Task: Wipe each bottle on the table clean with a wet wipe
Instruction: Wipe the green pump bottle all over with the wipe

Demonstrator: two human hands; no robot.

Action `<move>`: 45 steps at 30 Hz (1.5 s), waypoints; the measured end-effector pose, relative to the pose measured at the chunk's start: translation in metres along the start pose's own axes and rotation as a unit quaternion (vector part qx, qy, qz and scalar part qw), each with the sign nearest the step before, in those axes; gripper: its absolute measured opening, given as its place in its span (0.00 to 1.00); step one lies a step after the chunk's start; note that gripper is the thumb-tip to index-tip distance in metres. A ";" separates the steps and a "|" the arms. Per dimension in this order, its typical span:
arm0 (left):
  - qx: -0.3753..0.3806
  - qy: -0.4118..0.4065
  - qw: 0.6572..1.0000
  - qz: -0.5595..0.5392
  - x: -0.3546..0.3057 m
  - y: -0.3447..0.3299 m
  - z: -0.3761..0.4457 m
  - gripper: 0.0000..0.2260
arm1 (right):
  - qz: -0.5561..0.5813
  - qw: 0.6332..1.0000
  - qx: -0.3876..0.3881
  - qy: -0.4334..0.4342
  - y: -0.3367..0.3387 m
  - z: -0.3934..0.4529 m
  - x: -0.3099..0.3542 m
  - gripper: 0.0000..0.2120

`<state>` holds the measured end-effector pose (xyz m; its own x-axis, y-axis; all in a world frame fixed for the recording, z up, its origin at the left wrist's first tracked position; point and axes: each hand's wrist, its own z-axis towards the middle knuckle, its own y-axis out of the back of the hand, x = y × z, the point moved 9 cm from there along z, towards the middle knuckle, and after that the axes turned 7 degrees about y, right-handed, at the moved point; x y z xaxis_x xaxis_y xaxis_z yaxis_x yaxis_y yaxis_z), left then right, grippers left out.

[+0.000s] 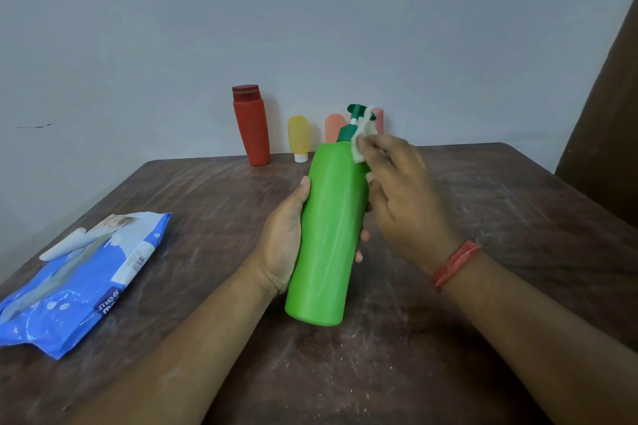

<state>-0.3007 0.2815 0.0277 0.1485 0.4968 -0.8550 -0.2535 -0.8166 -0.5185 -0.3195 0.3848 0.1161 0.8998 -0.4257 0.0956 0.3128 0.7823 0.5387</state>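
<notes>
The left hand (281, 238) wraps round the body of a tall green pump bottle (328, 231), thumb on the near face and fingertips showing past its right side, holding it tilted above the middle of the brown desk (500, 217). The right hand (404, 197), with a red thread band (455, 264) at the wrist, pinches a white wet wipe (362, 134) against the bottle's shoulder and dark green pump. Along the far edge, against the grey wall (310, 10), stand a red bottle (251, 128), a small yellow tube (299, 136), and two pinkish ones partly hidden behind the pump. A blue wipes pack (79, 279) lies near the left edge. Bare desk lies to the right of the arms, up to a dark brown curtain (607, 114) beyond the right edge.
</notes>
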 end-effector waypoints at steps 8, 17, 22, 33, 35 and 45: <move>-0.033 0.010 0.997 0.076 0.004 -0.008 0.002 0.33 | -0.059 0.998 -0.020 0.027 0.013 0.012 0.004 0.20; -0.045 -0.017 0.999 0.006 0.000 0.007 0.000 0.32 | 0.043 0.999 -0.029 0.006 0.006 -0.006 0.005 0.15; -0.029 -0.010 0.999 -0.030 0.001 0.012 -0.001 0.32 | 0.054 0.998 -0.010 0.025 -0.003 -0.012 0.008 0.14; -0.023 0.017 0.999 -0.041 0.008 0.013 0.000 0.33 | -0.015 1.000 0.002 0.004 0.002 -0.005 -0.006 0.13; -0.010 0.020 0.999 -0.038 0.010 0.011 0.001 0.33 | -0.013 0.999 -0.014 -0.026 0.005 -0.005 -0.011 0.13; 0.009 0.034 0.998 -0.044 0.009 0.018 0.000 0.33 | 0.016 0.999 -0.031 0.002 -0.003 -0.005 0.003 0.16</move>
<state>-0.3037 0.2718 0.0105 0.2363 0.5448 -0.8046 -0.2542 -0.7646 -0.5923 -0.3166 0.3839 0.1109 0.9110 -0.3977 0.1088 0.3016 0.8226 0.4820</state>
